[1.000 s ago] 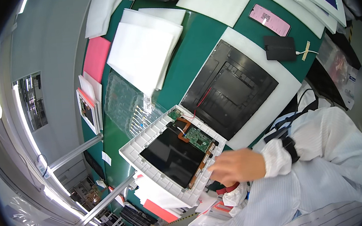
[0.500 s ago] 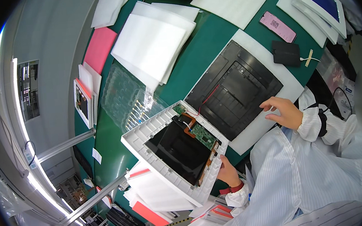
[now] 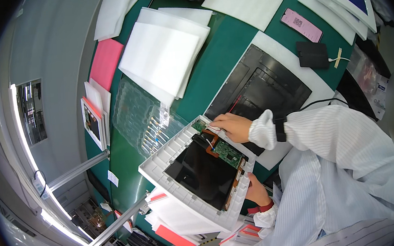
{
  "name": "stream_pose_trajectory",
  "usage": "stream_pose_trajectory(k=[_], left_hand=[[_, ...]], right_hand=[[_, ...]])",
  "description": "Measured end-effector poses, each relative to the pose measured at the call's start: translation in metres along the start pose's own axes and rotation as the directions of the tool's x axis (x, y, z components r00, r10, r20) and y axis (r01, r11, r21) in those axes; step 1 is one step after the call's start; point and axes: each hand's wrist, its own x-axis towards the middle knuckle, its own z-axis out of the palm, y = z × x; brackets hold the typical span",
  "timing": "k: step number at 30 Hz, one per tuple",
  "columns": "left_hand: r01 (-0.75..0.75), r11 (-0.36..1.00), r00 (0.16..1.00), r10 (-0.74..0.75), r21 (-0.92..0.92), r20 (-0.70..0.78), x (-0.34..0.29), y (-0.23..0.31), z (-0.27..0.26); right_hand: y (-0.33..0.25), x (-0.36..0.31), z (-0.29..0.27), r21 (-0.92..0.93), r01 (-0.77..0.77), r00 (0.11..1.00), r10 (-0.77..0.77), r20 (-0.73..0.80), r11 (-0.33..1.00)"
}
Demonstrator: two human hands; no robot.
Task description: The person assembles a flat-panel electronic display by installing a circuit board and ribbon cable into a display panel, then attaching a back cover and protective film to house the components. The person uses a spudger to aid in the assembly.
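My left hand (image 3: 257,192), with a red wristband, grips the near edge of a white display housing (image 3: 180,191) and holds it tilted. A dark screen panel (image 3: 201,170), a green circuit board (image 3: 228,155) and orange flex cable (image 3: 210,136) sit inside it. My right hand (image 3: 233,126), with a black band at its cuff, reaches across to the housing's upper corner. Its fingers are pinched beside a small green board (image 3: 199,125); what is between them is hidden. Behind this hand lies a black back cover (image 3: 264,85), with part of a red wire (image 3: 236,102) showing on it.
The cover rests on a white foam sheet (image 3: 314,85). A clear plastic tray (image 3: 131,108) with several small cables is beside the housing. Stacked foam sheets (image 3: 157,55), a pink-screened phone (image 3: 301,25) and a black box (image 3: 312,55) lie on the green table. A metal rail (image 3: 109,225) crosses the lower left.
My right hand has moved left from beside the black cover to the housing's upper corner, its fingers closing there. The housing has shifted slightly right and down in view, still in my left hand.
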Motion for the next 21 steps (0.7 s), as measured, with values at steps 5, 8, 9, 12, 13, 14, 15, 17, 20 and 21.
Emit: stream_pose_trajectory(k=[5,8,9,12,13,14,15,17,20,21], left_hand=[[0.039,0.966,0.998,-0.050,0.255,0.033,-0.003,0.016,-0.006],[0.105,0.972,0.988,-0.125,0.209,0.086,-0.001,0.024,-0.007],[0.111,0.971,0.988,-0.131,0.210,0.085,0.000,0.024,-0.007],[0.101,0.968,0.990,-0.120,0.228,0.071,0.000,0.020,-0.006],[0.068,0.971,0.996,-0.081,0.231,0.047,0.000,0.012,-0.006],[0.035,0.971,0.999,-0.041,0.235,0.023,0.001,0.011,-0.005],[0.037,0.971,0.999,-0.043,0.234,0.022,0.001,0.013,-0.005],[0.098,0.962,0.989,-0.123,0.253,0.082,0.001,0.019,-0.007],[0.090,0.970,0.991,-0.109,0.224,0.073,0.001,0.007,-0.008],[0.091,0.971,0.991,-0.109,0.223,0.072,0.001,0.003,-0.008]], right_hand=[[-0.020,0.036,0.024,-0.250,-0.086,0.992,0.107,0.073,0.964],[-0.016,0.040,0.029,-0.226,-0.099,0.989,0.120,0.082,0.969],[-0.017,0.041,0.030,-0.226,-0.101,0.989,0.123,0.087,0.969],[-0.016,0.043,0.032,-0.229,-0.096,0.989,0.119,0.090,0.969],[-0.015,0.043,0.033,-0.231,-0.087,0.989,0.113,0.100,0.969],[-0.014,0.043,0.033,-0.233,-0.078,0.988,0.107,0.111,0.969],[-0.014,0.043,0.033,-0.235,-0.078,0.988,0.107,0.113,0.969],[-0.015,0.042,0.034,-0.231,-0.076,0.988,0.105,0.114,0.970],[-0.016,0.042,0.036,-0.224,-0.072,0.988,0.100,0.114,0.972],[-0.016,0.042,0.037,-0.225,-0.071,0.988,0.099,0.115,0.972]])
